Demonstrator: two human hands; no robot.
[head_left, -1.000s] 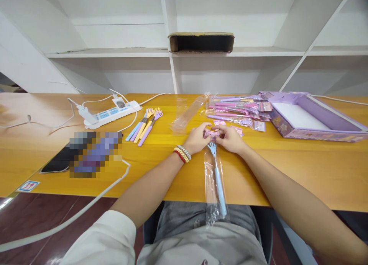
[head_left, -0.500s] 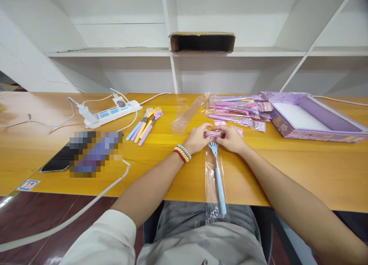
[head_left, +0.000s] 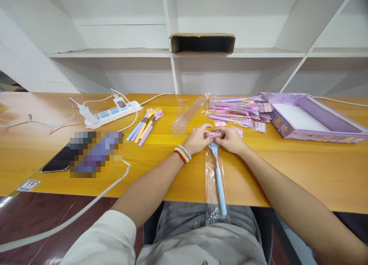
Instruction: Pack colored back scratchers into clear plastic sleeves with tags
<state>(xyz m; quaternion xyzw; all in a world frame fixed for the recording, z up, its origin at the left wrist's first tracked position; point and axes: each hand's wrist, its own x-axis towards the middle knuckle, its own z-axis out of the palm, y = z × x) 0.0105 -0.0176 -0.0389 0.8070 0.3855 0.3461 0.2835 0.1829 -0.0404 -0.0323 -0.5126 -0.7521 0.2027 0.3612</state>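
Note:
A light-blue back scratcher with a hand-shaped head lies inside a long clear plastic bag, which hangs over the table's front edge toward my lap. At the bag's far end is a pink card. My left hand pinches the card's left side, and my right hand pinches its right side. Just beyond my fingers, more pink cards lie on the table. Several unwrapped back scratchers in blue, purple and yellow rest to the left.
Bagged back scratchers are piled at the back, beside a purple box. Clear bags lie left of them. A white power strip, its cables, and a phone occupy the left. White shelves hold a cardboard box.
Both hands stay in place on the pink card, which appears tilted very slightly differently. The bagged back scratcher has barely shifted.

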